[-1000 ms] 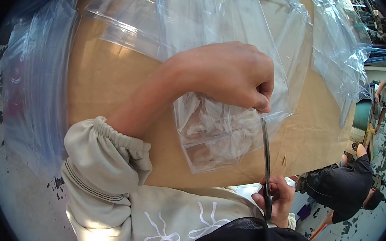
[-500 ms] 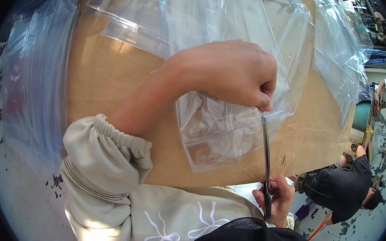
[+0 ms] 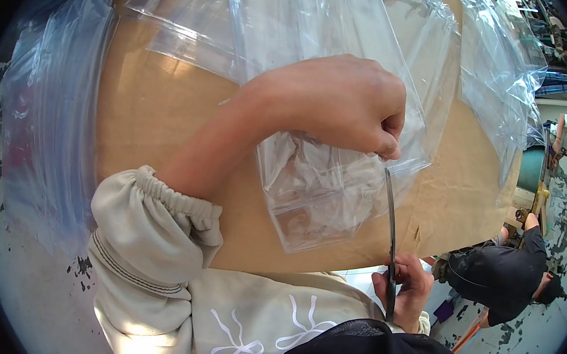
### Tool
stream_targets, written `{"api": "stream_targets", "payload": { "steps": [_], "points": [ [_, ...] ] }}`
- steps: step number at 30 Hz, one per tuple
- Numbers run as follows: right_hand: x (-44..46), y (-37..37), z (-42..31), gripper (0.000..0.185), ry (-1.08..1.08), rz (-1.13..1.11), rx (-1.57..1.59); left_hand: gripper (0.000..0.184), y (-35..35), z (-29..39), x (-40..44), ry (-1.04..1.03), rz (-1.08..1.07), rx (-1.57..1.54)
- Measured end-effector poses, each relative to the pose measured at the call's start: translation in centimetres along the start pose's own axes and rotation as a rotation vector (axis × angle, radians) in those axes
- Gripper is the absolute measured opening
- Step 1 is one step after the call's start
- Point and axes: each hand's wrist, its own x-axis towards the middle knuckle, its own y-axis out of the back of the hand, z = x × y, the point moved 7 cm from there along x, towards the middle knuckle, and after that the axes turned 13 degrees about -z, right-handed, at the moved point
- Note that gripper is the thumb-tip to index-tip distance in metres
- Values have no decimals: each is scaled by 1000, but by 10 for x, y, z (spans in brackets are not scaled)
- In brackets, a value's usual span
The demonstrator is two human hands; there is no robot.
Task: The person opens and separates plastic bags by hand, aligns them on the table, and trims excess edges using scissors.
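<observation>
My left hand reaches across from the left with its fingers curled in, pinching the edge of a clear plastic bag. Folds of the bag show below the wrist, and its upper part runs away under the hand. Low at the front edge of the table, my right hand is closed around the dark handles of a pair of scissors. Seen nearly edge-on, the blades point away from me, their tips just below my left fingertips. Whether the tips touch the plastic I cannot tell.
Brown paper covers the table. A stack of clear bags hangs over its left edge, and more clear plastic drapes over the right. A person in black works at lower right, beside a green roll.
Almost nothing differs. My left hand has shifted very slightly away from me, and the scissors have tilted a little. Both grips stay the same.
</observation>
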Motion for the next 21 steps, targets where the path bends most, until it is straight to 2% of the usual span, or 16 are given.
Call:
{"api": "stream_targets", "payload": {
  "steps": [9, 18, 21],
  "points": [
    [1, 0, -1, 31, -9, 1, -13, 18, 0, -1, 0, 6, 1, -13],
    [2, -1, 4, 30, -69, -105, 154, 19, 0, -2, -1, 11, 8, -4],
    [3, 0, -1, 32, -3, -53, 114, 20, 0, -2, -1, 37, -8, -11]
  ]
}}
